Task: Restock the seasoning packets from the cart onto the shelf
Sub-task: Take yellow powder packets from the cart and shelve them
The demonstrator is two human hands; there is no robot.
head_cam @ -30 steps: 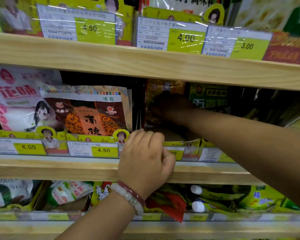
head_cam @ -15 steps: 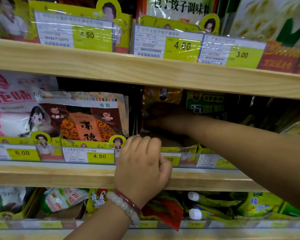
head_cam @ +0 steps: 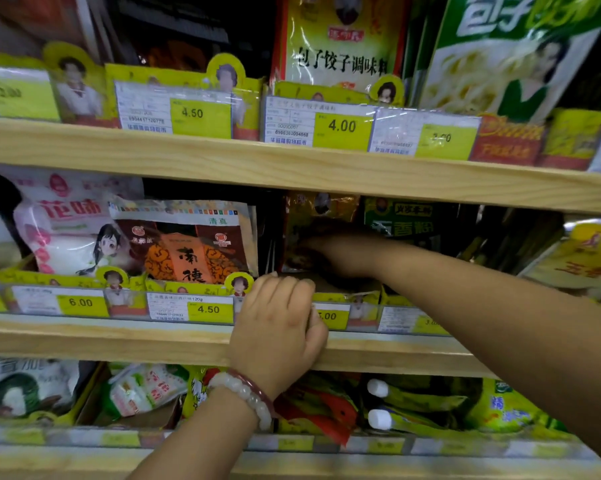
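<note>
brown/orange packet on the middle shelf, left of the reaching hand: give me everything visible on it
The brown and orange packet is a flat, glossy plastic pouch standing nearly upright on the middle shelf, leaning slightly back. A pale header strip with a row of small coloured squares tops it; below is a dark brown field with an orange panel, black characters and orange swirl patterns. Its bottom edge is hidden behind the 4.50 price tag. It overlaps the pink and white packet on its left. Neither hand touches it.
</note>
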